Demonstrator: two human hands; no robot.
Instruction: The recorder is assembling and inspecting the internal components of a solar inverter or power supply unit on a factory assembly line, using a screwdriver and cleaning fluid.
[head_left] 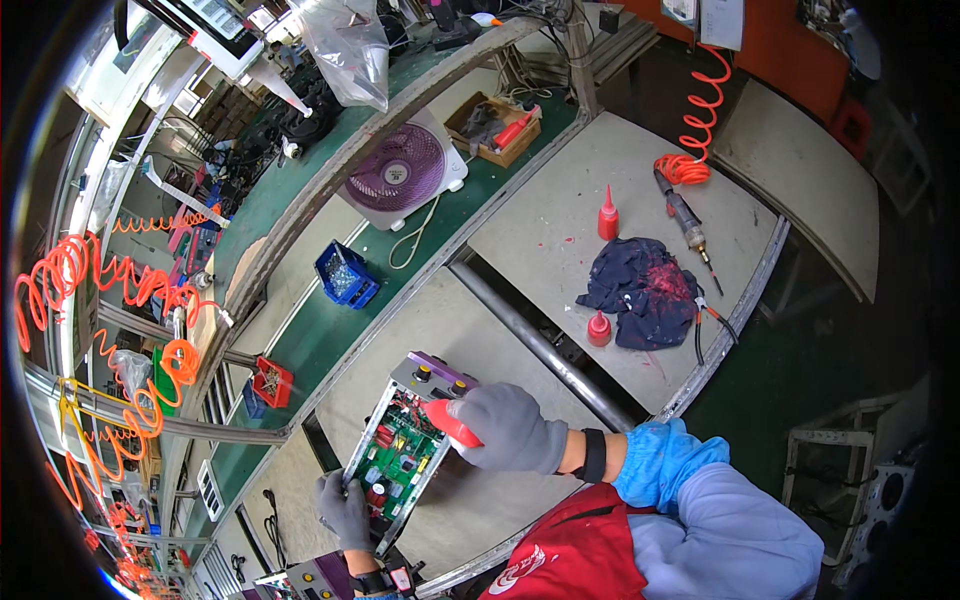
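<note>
An open metal housing (440, 455) with a green circuit board (398, 466) inside lies at a slant on the grey worktop in front of me. Its purple-and-grey panel (432, 376) carries black knobs. My left hand (345, 512), in a grey glove, is closed on the housing's near left edge. My right hand (512, 430), also gloved, is wrapped round a red squeeze bottle (456, 424) above the board's right side. Most of that bottle is hidden by the fingers, and I cannot see where its tip ends.
Right of centre lie a dark stained cloth (625, 285), two red squeeze bottles (608, 218) and a power screwdriver (685, 218) near a coiled orange hose (705, 110). A metal roller (545, 345) crosses the worktop. Beyond are a purple fan (397, 172) and a blue screw bin (346, 276).
</note>
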